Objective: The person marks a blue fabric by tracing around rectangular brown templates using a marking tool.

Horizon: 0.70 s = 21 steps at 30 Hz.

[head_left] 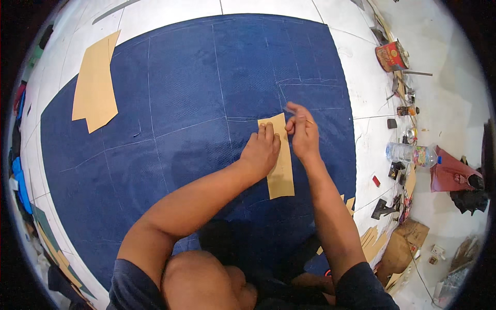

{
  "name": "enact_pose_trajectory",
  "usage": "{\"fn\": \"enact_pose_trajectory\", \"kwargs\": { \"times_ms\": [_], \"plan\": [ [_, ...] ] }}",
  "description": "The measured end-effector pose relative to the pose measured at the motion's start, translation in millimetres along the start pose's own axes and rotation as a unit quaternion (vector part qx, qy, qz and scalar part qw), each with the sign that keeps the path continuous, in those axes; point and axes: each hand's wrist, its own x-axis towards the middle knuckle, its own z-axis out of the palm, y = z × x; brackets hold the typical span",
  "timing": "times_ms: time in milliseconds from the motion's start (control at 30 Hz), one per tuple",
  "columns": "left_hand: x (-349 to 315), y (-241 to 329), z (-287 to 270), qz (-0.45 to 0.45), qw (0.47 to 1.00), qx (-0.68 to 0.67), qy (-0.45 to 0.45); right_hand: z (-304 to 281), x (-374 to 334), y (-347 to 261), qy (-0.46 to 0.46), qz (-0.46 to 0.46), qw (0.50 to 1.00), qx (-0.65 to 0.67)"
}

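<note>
Navy blue cloth (pixel 181 88) lies spread out in front of me, marked with thin pale lines. On it rests a narrow tan card pattern piece (pixel 281 175). My left hand (pixel 262 151) lies on the card's left side, fingers stretched out and pressing it to the cloth. Beside the card's upper right corner, my right hand (pixel 305 135) is closed in a pinch. A small thin tip shows by its fingers, but I cannot make out what it is. A larger angled tan card piece (pixel 97 85) overlaps the cloth's far left edge.
White floor tiles (pixel 367 82) surround the cloth. Along the right stand a red tin (pixel 391 56), a clear plastic bottle (pixel 408 153) and a reddish bag (pixel 453 170). More card pieces (pixel 373 244) lie at the near right, beside a brown cardboard piece (pixel 400 253).
</note>
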Motion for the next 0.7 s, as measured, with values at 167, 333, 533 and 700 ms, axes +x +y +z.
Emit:
{"fn": "enact_pose_trajectory", "kwargs": {
  "times_ms": [167, 333, 533, 700],
  "plan": [
    [2, 0, 3, 0.006, 1.0, -0.014, -0.009, 16, 12, 10, -0.041, -0.019, 0.999, 0.016],
    [-2, -4, 1, 0.006, 1.0, -0.005, -0.014, 25, 15, 4, -0.074, 0.004, 0.993, -0.087],
    [-2, -5, 0, 0.011, 1.0, -0.007, -0.019, 25, 14, 9, -0.084, -0.015, 0.991, -0.102],
    [-2, -3, 6, 0.001, 1.0, -0.007, -0.029, 22, 12, 2, -0.08, -0.021, 0.989, -0.121]
  ]
}}
